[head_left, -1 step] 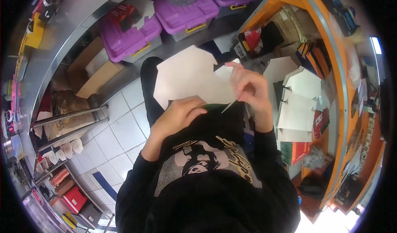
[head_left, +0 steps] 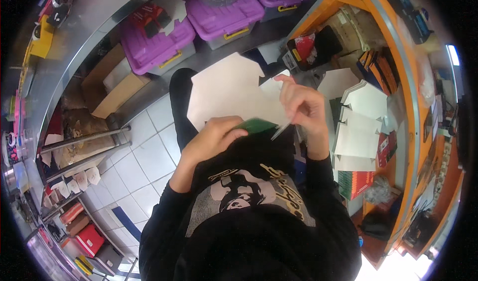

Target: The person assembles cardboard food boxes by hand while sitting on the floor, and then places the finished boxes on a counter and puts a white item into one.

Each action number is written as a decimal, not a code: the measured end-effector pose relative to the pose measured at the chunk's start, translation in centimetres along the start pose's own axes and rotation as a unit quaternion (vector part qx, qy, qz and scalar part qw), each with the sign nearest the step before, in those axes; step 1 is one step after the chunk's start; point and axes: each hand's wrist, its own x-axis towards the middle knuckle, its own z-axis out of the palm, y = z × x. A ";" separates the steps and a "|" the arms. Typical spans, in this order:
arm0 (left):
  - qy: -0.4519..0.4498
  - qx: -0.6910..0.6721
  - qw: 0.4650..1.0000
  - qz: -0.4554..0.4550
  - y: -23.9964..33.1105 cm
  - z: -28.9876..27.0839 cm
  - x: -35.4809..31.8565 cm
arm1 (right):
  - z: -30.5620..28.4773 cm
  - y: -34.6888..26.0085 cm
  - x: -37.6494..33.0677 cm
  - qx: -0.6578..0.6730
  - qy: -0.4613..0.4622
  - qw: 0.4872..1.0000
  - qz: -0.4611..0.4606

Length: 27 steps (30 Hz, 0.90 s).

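Observation:
A large die-cut cardboard sheet [head_left: 226,89], its white side up, lies across my lap. My left hand [head_left: 213,140] is closed on its near edge, thumb toward me and fingers over the white side. Beside that thumb a green printed flap [head_left: 257,126] of the sheet is turned up. At the right end of the sheet my right hand [head_left: 302,104] is closed in a pinch. From beneath its fingers a thin pale strip [head_left: 282,131] slants down; whether it belongs to the sheet cannot be made out.
To the right, white cardboard blanks [head_left: 359,126] are stacked beside an orange-framed shelf [head_left: 393,37]. Purple-lidded bins [head_left: 157,44] stand ahead. An open brown carton [head_left: 119,95] and metal rails [head_left: 89,140] are at the left, above white floor tiles [head_left: 149,156].
The near edge of the sheet has tipped up, so more of the green flap shows. The pale strip has shifted slightly right. My right hand has moved slightly right.

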 end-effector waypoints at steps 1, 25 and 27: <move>0.000 0.001 1.000 -0.001 -0.8 0.1 0.0 | 0.2 0.1 0.0 0.001 0.000 1.000 0.000; 0.059 -0.201 0.931 -0.297 2.3 -1.0 1.4 | 4.7 -3.1 1.8 -0.533 -0.029 0.845 -0.018; 0.297 -0.280 0.906 -0.108 1.2 -0.8 1.8 | 4.9 -1.9 1.3 -0.538 0.063 0.836 -0.089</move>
